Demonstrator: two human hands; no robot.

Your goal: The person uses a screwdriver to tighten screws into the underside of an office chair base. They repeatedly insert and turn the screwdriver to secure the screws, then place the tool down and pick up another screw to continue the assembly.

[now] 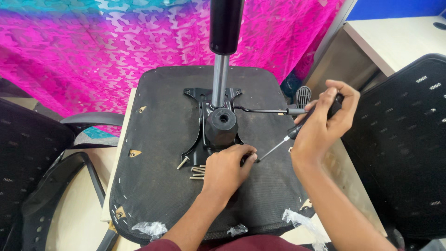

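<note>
While right hand (325, 118) grips screwdriver (297, 132), left hand (227, 169) pinches screw (253, 157) — black seat underside (158, 153).

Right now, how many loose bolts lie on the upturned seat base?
About 5: one bolt angled alone by the mechanism plate, roughly four stacked bolts beside the left hand. More may hide under it.

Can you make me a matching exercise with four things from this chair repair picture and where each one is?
Things:
1. screwdriver
2. loose bolts
3. gas lift cylinder
4. lever

Places:
A. standing upright from the mechanism plate
B. gripped in the right hand
C. lying on the seat underside beside the left hand
D. sticking out sideways toward the right hand

Pairs: 1-B, 2-C, 3-A, 4-D
</note>
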